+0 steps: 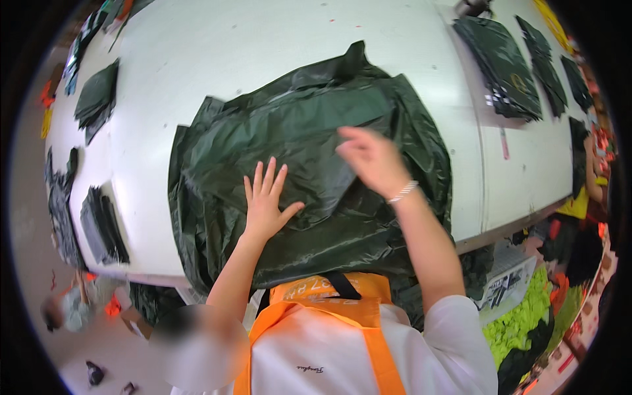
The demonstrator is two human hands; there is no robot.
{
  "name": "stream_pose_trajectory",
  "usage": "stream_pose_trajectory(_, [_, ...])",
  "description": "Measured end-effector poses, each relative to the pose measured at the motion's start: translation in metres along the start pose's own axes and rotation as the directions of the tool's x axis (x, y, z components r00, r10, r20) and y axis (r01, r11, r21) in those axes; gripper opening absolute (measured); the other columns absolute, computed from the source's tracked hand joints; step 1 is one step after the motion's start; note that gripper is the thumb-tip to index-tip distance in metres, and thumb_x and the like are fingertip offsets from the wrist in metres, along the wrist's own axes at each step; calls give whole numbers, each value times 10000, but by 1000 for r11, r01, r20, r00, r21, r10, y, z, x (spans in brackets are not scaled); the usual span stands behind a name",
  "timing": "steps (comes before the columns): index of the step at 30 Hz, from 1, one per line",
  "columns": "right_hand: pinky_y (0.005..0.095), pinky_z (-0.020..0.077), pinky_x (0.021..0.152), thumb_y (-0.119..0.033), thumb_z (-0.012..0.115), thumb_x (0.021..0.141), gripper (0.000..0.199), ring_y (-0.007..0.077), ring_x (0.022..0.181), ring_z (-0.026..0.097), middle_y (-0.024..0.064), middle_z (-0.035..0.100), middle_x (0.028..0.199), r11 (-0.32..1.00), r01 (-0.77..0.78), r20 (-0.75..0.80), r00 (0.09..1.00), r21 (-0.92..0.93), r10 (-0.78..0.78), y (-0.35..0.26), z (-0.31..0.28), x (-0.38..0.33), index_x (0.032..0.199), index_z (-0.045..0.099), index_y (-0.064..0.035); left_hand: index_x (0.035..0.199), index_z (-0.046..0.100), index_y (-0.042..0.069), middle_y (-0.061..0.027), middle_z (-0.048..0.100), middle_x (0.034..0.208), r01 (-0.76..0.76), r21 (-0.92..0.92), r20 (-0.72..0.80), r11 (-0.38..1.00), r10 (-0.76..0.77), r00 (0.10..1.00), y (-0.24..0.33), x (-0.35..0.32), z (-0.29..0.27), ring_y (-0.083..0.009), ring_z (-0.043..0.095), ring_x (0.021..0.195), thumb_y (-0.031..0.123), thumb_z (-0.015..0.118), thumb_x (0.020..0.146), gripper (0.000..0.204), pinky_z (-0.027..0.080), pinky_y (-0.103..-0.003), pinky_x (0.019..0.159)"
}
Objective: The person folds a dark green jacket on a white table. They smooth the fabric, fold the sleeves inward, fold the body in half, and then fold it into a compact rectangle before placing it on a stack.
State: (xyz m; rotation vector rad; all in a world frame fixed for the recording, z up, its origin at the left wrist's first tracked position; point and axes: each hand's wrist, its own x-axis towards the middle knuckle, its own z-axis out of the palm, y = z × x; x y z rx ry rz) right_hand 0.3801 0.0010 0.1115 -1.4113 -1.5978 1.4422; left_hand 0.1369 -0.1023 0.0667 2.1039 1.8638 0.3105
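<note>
A large dark green sheet of shiny, coated fabric (296,243), which looks like a garment, lies spread and creased on the white table (408,39) in front of me. A smoother band runs across its upper part, and its far edge rises in a peak. My left hand (265,205) rests flat on the middle of the fabric, fingers spread. Over the right half of the fabric is my right hand (374,161), a striped band at its wrist. Its fingers look partly curled but are smeared by motion, so whether it grips any fabric is unclear.
Stacks of folded dark green pieces (501,69) lie at the far right of the table. More folded dark bundles (99,95) sit along the left side. Below the right edge are a white crate (510,286) and bright yellow-green cloth (523,316). Other people work at both sides.
</note>
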Motion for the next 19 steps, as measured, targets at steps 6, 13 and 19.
stream_pose_trajectory(6, [215,443,461,-410,564,914,493,102,474,558,76,607,599,885,-465,5,885,-8,465,30,-67,-6,738,655,42,1323,399,-6,-191,446,1207,469,-334,-549,817,-574,608,-69,-10,-31,-310,444,1094,233,729,782,677,396,-383,896])
stream_pose_trajectory(13, [233,478,533,-284,721,818,476,108,590,586,83,637,775,922,-382,-229,894,61,386,37,-13,17,1036,552,104,1207,526,-68,-80,638,983,410,-891,29,194,-878,479,-121,-3,-33,-163,589,888,275,694,845,526,461,-292,780])
stream_pose_trajectory(19, [266,450,841,-81,738,778,525,174,910,580,114,614,1071,842,8,-381,894,539,235,69,7,44,1202,448,31,1128,571,-28,-60,665,985,54,-992,125,-118,-767,630,-132,8,-29,-144,620,885,237,694,839,410,494,-288,770])
